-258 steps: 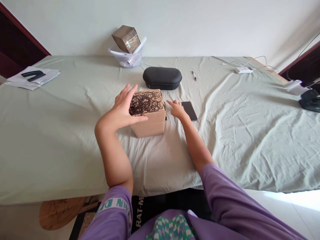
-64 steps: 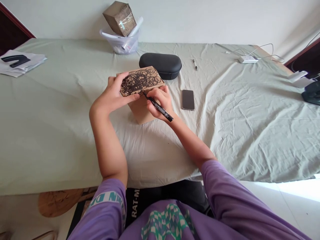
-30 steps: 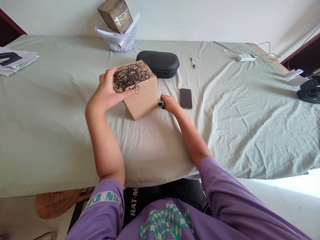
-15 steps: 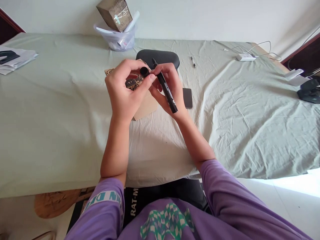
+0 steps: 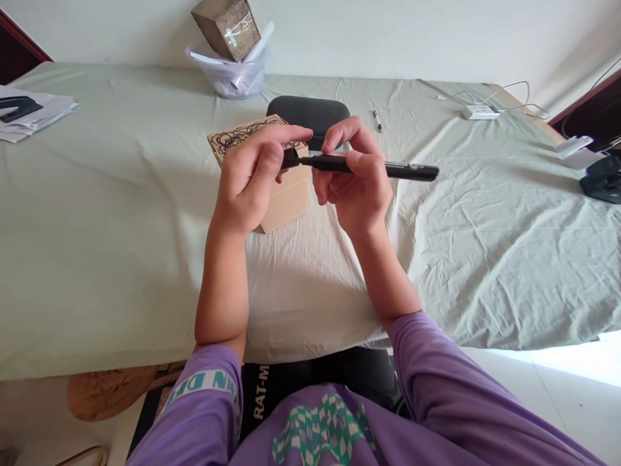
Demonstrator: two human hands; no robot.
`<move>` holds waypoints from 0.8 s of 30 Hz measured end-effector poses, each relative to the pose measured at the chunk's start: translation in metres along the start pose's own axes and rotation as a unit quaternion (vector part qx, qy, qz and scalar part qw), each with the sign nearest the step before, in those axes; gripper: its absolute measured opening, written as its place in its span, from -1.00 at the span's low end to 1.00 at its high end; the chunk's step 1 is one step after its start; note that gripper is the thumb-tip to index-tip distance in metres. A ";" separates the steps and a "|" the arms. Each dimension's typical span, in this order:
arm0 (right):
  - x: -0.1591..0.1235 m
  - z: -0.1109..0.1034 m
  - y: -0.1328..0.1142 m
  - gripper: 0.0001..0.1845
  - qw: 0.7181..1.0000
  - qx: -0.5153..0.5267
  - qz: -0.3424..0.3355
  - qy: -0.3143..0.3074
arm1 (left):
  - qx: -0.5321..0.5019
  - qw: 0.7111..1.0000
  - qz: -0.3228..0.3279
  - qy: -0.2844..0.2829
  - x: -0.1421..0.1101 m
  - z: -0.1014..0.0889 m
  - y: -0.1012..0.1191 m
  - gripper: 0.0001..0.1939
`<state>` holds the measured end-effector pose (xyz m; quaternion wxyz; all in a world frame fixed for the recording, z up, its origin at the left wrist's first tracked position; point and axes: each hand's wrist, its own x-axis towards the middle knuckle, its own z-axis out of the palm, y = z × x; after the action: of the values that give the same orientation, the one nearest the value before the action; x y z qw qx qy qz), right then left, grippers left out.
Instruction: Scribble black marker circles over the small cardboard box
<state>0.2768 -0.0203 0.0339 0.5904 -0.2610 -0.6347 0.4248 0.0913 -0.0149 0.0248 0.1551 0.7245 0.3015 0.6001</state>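
Note:
Between the fingers of my right hand (image 5: 361,175) lies a black marker (image 5: 407,171), held almost level with its tip pointing left. My left hand (image 5: 252,171) pinches the black marker cap (image 5: 290,158), whose open end faces the tip. The tip is right at the mouth of the cap; part of it still shows between the two. Below and behind my left hand stands a tan cardboard box (image 5: 286,200), its top covered in looping black scribbles. A dark zip-up case (image 5: 310,113) lies just beyond the box.
A clear plastic tub (image 5: 226,77) holding rolled paper and a brown box (image 5: 228,29) stands by the wall. A small pen (image 5: 377,121) lies right of the case. Papers (image 5: 48,110) are at far left, a white power strip (image 5: 480,112) at far right, on a pale green cloth (image 5: 121,226).
My right hand has turned the marker from slanting with its tip up to nearly level, tip toward the cap. My left hand has rotated the cap to face it. More of the box shows.

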 end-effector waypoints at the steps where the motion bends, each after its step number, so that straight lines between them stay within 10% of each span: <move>1: 0.001 0.000 0.001 -0.58 1.000 -0.002 0.006 -0.001 | 0.002 1.000 -0.001 0.002 0.000 0.000 -0.001 -0.51; 15: 0.006 0.022 0.038 -0.41 0.990 0.029 0.125 -0.066 | 0.146 0.986 -0.051 -0.058 -0.005 0.014 0.013 -0.36; 20: 0.022 0.000 0.044 -0.71 0.997 0.053 0.054 0.011 | 0.254 0.965 0.050 -0.035 0.008 0.003 0.005 -0.39; 24: 0.040 -0.033 0.083 -0.59 0.981 -0.088 0.149 0.088 | 0.268 0.962 -0.053 -0.007 0.011 -0.027 -0.025 -0.24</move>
<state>0.2878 0.0621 -0.0168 0.5491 -0.4398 -0.5692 0.4254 0.0603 0.0078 0.0252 -0.0112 0.7266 0.4886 0.4830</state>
